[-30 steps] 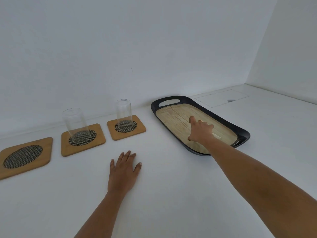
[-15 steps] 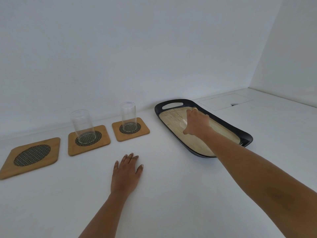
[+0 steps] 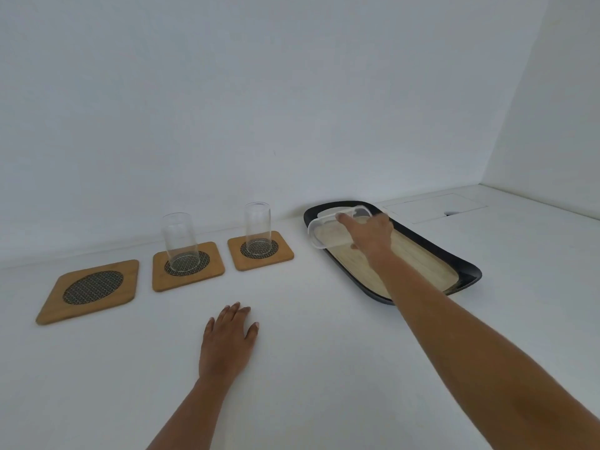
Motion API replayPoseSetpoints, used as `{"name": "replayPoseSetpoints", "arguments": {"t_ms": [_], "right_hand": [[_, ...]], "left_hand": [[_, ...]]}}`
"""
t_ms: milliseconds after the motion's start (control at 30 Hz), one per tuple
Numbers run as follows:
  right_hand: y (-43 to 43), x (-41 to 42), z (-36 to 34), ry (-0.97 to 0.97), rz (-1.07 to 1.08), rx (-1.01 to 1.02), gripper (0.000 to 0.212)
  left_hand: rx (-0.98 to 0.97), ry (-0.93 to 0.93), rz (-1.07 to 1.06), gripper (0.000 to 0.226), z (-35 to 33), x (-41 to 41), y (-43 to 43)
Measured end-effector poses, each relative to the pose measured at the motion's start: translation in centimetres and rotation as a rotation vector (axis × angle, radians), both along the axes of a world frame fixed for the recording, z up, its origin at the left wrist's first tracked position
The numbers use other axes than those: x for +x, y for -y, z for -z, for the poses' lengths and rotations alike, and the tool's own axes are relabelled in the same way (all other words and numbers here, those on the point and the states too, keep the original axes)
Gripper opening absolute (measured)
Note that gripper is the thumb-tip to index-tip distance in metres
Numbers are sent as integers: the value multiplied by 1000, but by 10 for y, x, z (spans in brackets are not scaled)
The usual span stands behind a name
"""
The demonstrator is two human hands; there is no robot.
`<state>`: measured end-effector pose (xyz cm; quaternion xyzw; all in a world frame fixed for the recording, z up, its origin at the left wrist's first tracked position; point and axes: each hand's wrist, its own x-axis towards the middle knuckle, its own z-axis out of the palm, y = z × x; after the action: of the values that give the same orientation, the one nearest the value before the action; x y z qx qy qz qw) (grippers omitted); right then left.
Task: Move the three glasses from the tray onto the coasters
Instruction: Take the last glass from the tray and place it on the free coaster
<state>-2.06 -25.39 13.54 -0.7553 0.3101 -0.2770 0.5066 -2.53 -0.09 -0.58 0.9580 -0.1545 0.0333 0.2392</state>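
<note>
Three wooden coasters with dark mesh centres lie in a row on the white counter. A clear glass stands on the middle coaster, and a narrower glass stands on the right coaster. The left coaster is bare. My right hand is over the far end of the black tray, shut on a third clear glass that is tilted on its side above the tray's bamboo floor. My left hand rests flat on the counter, fingers apart.
A white wall runs close behind the coasters and tray. A side wall closes the corner at the right. A flush rectangular hatch with a small hole sits in the counter behind the tray.
My right hand has moved toward the tray's far end and taken hold of the third glass, which now shows lifted and tilted. The left hand has stayed flat.
</note>
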Motion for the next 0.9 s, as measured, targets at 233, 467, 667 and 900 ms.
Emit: {"name": "replayPoseSetpoints", "arguments": {"t_ms": [233,467,667,900], "right_hand": [[-32,-21,25,251,-220,1206,46],[-68,-27,32,221,-414,1326,53],[-92,-22,27,114,-769,983,18],[-109,-9,40,192,-946,856,26]], "left_hand": [[-3,-4,1,45,-1,-5,-26],[-3,5,-98,45,0,-9,-61],[-36,20,-131,44,1,-11,-73],[-40,31,-140,43,3,-10,-74]]}}
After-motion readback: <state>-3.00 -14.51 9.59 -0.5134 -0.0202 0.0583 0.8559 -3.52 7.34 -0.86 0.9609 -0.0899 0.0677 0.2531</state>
